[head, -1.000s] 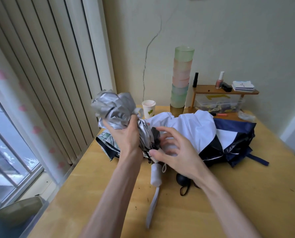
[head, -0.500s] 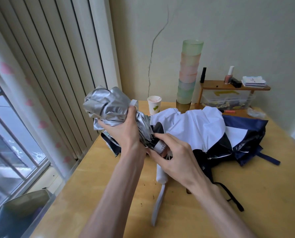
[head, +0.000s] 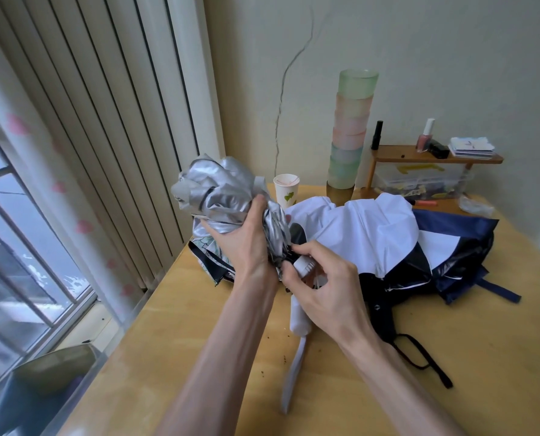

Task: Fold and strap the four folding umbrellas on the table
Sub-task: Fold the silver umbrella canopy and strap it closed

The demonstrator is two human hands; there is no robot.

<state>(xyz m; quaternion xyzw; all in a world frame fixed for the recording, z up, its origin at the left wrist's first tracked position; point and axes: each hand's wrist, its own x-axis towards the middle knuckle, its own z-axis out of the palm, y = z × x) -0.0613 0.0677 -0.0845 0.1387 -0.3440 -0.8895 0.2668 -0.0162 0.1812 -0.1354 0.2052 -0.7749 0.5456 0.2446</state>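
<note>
Tension matters: left hand (head: 246,243) grips the silver umbrella (head: 218,193) bunched (hold it tight); right hand (head: 325,291) pinches its white tab (head: 304,265), wrap snugly.

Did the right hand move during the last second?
Yes. Against the paper cup, the right hand came left toward the left hand, and its fingers, spread before, now pinch the silver umbrella at its gathered end.

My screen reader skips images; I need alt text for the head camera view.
A person's left hand grips a silver umbrella above a wooden table while the right hand pinches its lower end. A white umbrella and a navy umbrella lie heaped behind, near a paper cup and a stack of pastel cups.
</note>
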